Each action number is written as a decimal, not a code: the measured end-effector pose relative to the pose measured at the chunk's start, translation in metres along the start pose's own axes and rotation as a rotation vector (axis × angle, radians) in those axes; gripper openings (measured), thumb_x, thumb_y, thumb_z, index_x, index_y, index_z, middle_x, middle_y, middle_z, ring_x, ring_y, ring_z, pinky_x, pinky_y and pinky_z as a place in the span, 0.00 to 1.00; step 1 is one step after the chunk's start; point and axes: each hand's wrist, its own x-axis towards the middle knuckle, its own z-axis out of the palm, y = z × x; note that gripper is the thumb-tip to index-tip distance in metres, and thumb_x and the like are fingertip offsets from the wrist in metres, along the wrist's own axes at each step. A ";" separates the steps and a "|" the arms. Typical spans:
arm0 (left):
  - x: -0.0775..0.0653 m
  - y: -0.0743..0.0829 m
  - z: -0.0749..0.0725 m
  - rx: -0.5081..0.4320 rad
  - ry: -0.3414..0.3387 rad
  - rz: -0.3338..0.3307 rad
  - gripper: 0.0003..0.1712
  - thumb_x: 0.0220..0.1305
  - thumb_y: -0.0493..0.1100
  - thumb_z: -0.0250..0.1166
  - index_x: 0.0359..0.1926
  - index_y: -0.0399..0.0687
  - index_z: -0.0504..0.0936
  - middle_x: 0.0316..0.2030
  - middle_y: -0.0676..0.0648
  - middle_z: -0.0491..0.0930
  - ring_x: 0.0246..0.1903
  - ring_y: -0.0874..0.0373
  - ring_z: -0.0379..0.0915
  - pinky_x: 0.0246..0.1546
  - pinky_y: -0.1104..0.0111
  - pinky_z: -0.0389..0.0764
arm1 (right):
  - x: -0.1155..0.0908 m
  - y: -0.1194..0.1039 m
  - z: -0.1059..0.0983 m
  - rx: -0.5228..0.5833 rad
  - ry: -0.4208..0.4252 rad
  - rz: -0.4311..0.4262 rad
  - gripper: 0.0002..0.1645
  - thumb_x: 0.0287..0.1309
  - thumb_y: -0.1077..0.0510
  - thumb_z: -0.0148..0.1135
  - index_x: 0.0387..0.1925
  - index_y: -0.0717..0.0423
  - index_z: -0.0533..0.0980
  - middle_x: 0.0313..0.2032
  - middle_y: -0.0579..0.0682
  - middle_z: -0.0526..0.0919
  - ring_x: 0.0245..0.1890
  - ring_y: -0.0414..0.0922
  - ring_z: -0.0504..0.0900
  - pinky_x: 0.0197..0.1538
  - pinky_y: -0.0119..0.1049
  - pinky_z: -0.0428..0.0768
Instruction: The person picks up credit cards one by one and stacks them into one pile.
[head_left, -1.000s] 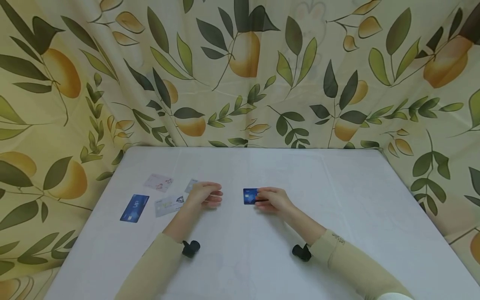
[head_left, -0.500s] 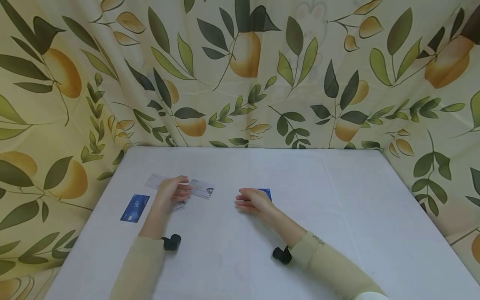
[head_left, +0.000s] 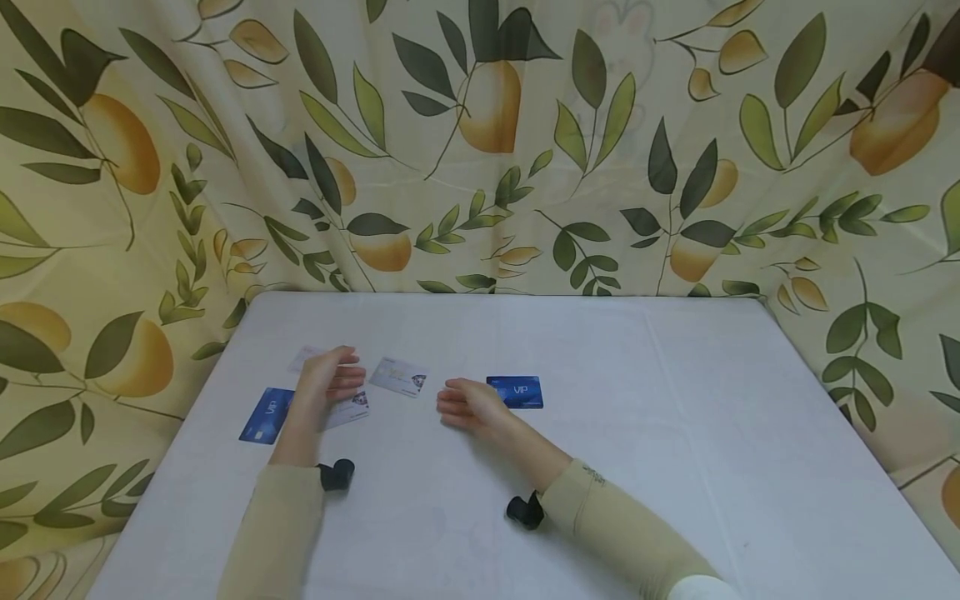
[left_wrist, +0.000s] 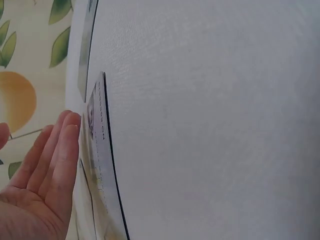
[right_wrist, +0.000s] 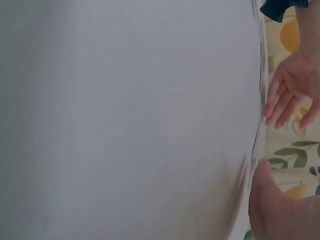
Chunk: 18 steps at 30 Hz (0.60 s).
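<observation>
Five-fingered and empty, my left hand (head_left: 324, 383) hovers over the left group of cards, its fingers extended to the right. Beneath it a pale silver card (head_left: 350, 409) is partly covered, and a pale pinkish card (head_left: 302, 358) shows only an edge. To its right lies another pale card (head_left: 401, 377). A blue VIP card (head_left: 262, 421) sits at the left, partly behind the forearm. My right hand (head_left: 476, 406) holds nothing, its fingers fairly straight and pointing left. Just behind it a second blue VIP card (head_left: 521, 392) lies flat, one corner hidden by the hand.
The cards lie on a white-covered table (head_left: 637, 433). A fruit-patterned curtain (head_left: 480, 208) hangs behind it and down both sides. Each wrist wears a small black camera, such as the left camera (head_left: 337, 475).
My right hand has let go of the blue VIP card and moved left. My left hand has moved left over the pale cards, uncovering the one on the right.
</observation>
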 end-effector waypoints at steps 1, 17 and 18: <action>0.001 0.000 0.000 -0.003 0.000 -0.001 0.30 0.64 0.51 0.52 0.57 0.31 0.68 0.36 0.42 0.82 0.33 0.56 0.81 0.39 0.65 0.82 | 0.001 0.000 0.002 0.014 -0.002 0.003 0.24 0.67 0.59 0.42 0.61 0.68 0.61 0.54 0.66 0.71 0.54 0.57 0.73 0.54 0.44 0.76; 0.011 -0.004 0.002 0.001 -0.024 -0.014 0.33 0.63 0.54 0.52 0.58 0.30 0.68 0.29 0.46 0.83 0.31 0.57 0.82 0.36 0.66 0.83 | 0.009 0.008 0.024 0.246 -0.066 -0.002 0.32 0.69 0.50 0.35 0.64 0.70 0.52 0.62 0.69 0.60 0.63 0.59 0.61 0.63 0.54 0.63; 0.011 -0.004 0.003 0.001 -0.031 -0.011 0.33 0.63 0.54 0.52 0.58 0.30 0.67 0.29 0.46 0.83 0.31 0.57 0.82 0.36 0.66 0.83 | 0.009 0.009 0.025 0.263 -0.066 0.001 0.32 0.69 0.50 0.35 0.64 0.70 0.52 0.62 0.69 0.60 0.63 0.59 0.61 0.63 0.54 0.63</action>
